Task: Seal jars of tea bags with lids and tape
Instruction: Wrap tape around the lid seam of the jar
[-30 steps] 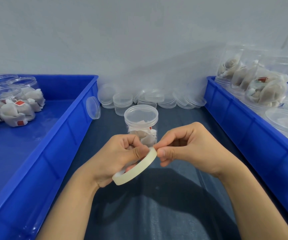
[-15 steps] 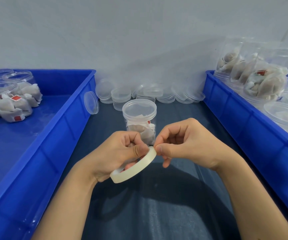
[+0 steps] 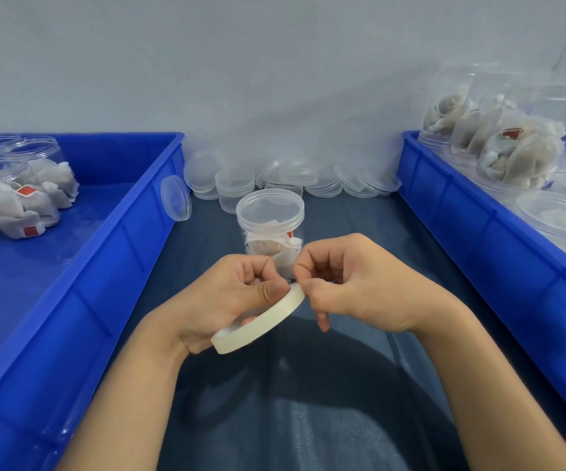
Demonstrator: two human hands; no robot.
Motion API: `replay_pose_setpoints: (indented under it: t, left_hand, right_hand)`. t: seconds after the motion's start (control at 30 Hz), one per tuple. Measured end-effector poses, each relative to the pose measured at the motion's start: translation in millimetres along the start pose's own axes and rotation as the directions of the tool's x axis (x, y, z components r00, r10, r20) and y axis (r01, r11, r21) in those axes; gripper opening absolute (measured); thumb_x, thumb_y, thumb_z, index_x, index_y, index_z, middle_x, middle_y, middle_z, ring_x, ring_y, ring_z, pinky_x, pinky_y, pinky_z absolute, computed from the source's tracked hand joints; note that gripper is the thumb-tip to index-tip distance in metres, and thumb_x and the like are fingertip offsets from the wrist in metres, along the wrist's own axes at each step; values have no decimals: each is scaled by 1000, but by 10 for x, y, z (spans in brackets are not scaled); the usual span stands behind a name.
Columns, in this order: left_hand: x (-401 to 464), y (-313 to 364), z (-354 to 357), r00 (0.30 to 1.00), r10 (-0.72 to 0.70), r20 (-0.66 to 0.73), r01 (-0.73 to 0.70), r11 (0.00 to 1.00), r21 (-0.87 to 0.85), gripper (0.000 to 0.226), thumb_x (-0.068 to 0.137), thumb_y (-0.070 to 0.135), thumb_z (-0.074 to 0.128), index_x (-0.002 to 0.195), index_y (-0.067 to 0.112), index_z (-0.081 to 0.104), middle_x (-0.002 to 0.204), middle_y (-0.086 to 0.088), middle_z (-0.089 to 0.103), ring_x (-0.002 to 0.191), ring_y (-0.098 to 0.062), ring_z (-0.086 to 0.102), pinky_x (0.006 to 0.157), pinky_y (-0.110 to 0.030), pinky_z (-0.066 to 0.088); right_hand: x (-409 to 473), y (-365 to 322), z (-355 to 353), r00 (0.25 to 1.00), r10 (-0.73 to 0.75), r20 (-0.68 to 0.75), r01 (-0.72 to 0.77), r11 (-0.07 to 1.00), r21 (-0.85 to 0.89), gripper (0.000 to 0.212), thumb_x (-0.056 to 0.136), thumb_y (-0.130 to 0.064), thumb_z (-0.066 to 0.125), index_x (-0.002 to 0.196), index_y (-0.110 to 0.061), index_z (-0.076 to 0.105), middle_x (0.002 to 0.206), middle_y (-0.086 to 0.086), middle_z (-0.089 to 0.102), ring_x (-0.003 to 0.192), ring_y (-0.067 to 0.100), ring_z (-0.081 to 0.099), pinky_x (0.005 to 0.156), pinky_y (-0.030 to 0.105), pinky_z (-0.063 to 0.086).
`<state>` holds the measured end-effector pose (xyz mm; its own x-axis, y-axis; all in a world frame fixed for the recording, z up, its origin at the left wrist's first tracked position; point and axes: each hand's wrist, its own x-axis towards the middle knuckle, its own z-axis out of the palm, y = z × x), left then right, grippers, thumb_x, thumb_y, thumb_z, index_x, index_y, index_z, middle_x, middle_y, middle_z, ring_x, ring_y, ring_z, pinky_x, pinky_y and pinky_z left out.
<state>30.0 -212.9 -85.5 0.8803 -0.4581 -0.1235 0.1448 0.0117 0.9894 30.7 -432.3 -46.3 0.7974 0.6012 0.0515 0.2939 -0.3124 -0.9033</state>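
A clear plastic jar of tea bags stands upright on the dark table with a clear lid on top. Just in front of it, my left hand grips a pale roll of tape, thumb pressed on its outer face. My right hand pinches the roll's far edge between thumb and forefinger, its other fingers curled. Both hands hover above the table, slightly nearer to me than the jar.
A blue tray at left holds lidded jars of tea bags. A blue tray at right holds more tea bag jars. Several loose clear lids lie along the wall; one lid leans on the left tray.
Both hands stay together on the tape roll with small finger shifts at its edge. The view has tilted slightly, so the scene sits a little differently in frame.
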Motion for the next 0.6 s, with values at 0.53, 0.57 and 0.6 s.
replay_pose_setpoints:
  t: [0.53,0.57,0.6]
  left_hand:
    - [-15,25,-36,999,11,-48,-11,1000,-7,24,92,22,69,82,3,59,66,-9,64,37,-10,42,35,-17,36]
    - [-17,25,-37,999,12,-47,-13,1000,-6,24,92,22,70,82,3,59,66,-9,64,37,-10,42,35,-17,36]
    - [-17,23,-41,999,13,-47,-13,1000,-5,23,92,22,70,81,4,60,65,-9,63,37,-10,42,35,-17,36]
  right_hand:
    - [-49,73,-114,997,-38,-64,51,975,218,21,95,-10,74,115,-3,77,105,10,78,89,17,72,70,34,62]
    - [-40,80,-103,999,-20,-46,29,979,200,23,93,-13,77,114,-4,78,105,10,79,91,20,73,72,35,63]
    - [-30,88,-95,999,-6,-38,13,983,183,25,89,-15,79,112,-5,79,102,10,79,90,21,73,73,36,64]
